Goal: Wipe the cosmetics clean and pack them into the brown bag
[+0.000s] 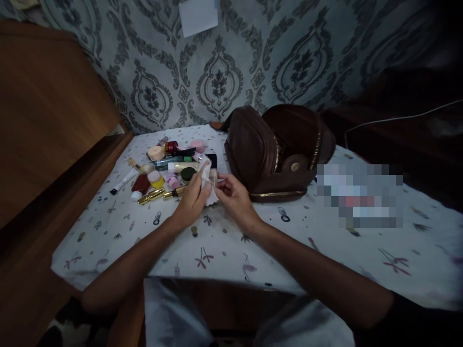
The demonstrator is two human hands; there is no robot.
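Near the middle of the table my left hand (193,200) is closed on a white wipe (206,169), which hangs down between my hands. My right hand (237,198) pinches a small clear item (212,177) beside the wipe; its shape is hard to make out. Just behind and left of my hands lies a group of cosmetics, among them a dark green round jar (187,174), a cream tube (181,167), gold tubes (151,196) and a pink jar (197,145). To the right stands a brown leather bag (253,154), its zipper open.
A patterned white cloth covers the table (119,236). Blurred-out items (358,195) lie on the right. A wooden panel (47,111) borders the left side, and a patterned wall (217,82) rises behind. A white cable (398,117) runs at the far right.
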